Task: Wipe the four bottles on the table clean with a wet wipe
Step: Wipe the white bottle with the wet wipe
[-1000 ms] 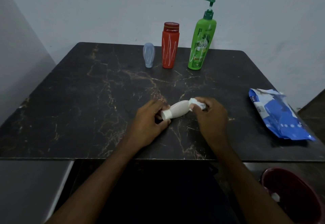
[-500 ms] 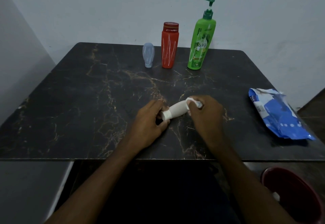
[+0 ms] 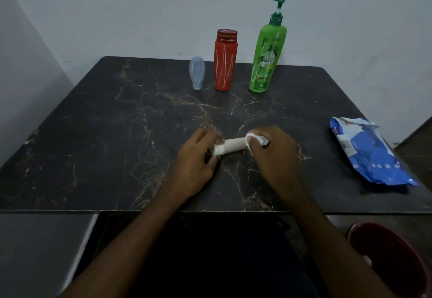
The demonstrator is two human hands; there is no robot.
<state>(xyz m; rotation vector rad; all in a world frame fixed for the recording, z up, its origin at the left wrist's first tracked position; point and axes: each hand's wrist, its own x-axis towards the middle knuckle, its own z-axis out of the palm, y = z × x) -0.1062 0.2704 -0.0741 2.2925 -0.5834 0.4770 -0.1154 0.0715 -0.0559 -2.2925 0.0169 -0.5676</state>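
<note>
Here the left hand (image 3: 198, 164) curls its fingers round the capped end of the small white bottle (image 3: 230, 146), seemingly to steady it on its side low over the dark marble table (image 3: 117, 134). The right hand (image 3: 273, 157) has its fingers closed on a bunched wet wipe (image 3: 253, 138), pressed against the bottle's other end. The bottle thus spans between both sets of fingers, near the table's front middle.

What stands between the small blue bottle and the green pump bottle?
A red bottle stands upright there, touching neither the blue bottle nor the green pump bottle, in the head view.
</note>
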